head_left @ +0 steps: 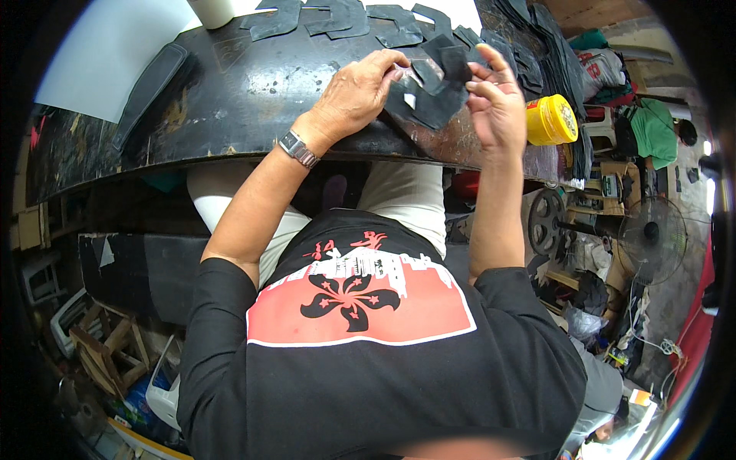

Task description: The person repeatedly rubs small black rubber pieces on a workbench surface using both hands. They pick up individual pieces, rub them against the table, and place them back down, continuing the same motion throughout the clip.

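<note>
My left hand (354,93), with a metal watch on its wrist, is closed on the left edge of a black, leather-like cut piece (435,109). The piece is curved, with a gap in its middle, and is held up over the dark table (253,100). At its right edge the thumb and a finger of my right hand (497,107) pinch it, while another finger points up and away. Several similar black cut pieces (337,19) lie in a row along the far side, on white sheet.
A yellow plastic jar (550,120) lies tipped beside my right wrist. Long black strips (548,50) are piled at the far right. On the left are a white sheet (107,61) and a long black piece (152,92). A standing fan (652,232) is off to the right.
</note>
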Demonstrator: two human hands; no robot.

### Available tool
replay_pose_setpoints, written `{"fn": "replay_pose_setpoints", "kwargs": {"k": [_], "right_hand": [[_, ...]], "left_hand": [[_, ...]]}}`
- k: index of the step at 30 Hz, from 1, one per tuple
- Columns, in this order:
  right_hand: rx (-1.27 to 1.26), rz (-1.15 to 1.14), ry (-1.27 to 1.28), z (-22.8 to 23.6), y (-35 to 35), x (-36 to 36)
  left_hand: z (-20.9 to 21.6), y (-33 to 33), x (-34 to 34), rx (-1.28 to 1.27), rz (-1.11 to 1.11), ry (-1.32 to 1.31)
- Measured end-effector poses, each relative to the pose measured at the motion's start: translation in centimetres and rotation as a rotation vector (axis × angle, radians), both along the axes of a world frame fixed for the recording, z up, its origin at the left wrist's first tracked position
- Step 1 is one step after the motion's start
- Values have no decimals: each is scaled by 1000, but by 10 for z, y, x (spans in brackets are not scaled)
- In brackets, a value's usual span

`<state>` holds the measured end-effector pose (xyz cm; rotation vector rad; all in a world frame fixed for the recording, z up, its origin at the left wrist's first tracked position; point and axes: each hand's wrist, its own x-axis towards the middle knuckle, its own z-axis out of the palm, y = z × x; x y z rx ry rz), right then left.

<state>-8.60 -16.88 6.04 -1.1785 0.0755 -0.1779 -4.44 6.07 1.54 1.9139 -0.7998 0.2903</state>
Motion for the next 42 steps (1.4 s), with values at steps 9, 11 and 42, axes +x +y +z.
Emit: {"fn": "replay_pose_setpoints", "kwargs": {"k": [9, 11, 42], "right_hand": [[-307, -184, 101, -32, 11, 11], [-366, -173, 78, -33, 7, 16], [-399, -271, -9, -26, -3, 11]], "left_hand": [[0, 7, 0, -30, -35, 96], [1, 9, 0, 2, -70, 166], [5, -3, -8, 285, 3, -204]]}}
